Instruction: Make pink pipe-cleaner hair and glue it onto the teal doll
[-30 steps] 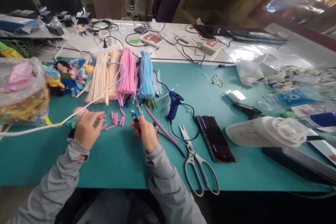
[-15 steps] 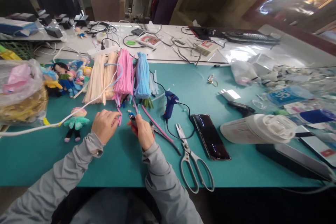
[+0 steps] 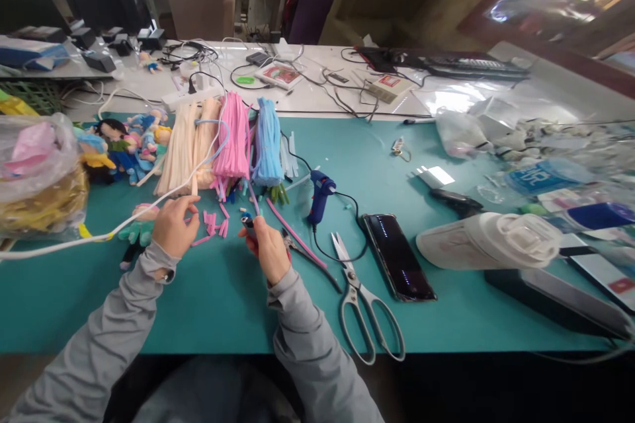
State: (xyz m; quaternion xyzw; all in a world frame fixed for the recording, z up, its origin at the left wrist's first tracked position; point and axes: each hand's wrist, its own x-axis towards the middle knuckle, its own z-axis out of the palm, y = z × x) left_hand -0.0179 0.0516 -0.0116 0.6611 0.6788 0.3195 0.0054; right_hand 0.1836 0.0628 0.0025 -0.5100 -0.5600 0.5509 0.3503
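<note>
While right hand [image 3: 270,251] grips a dark-ended tool [image 3: 250,227], I'd steady it | left hand [image 3: 173,228] by pink chenille offcuts [image 3: 211,223], can't tell grip

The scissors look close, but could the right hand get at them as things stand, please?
Probably yes: the scissors lie uncovered beside the right forearm, though the right hand seems to grip a dark object.

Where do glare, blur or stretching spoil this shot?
In the head view, glare whites out part of the pale tabletop at upper right; the phone mirrors rows of small lights; toward the right edge, the blue-labelled plastic looks stretched and smeared; the scissors look fairly crisp.
</note>
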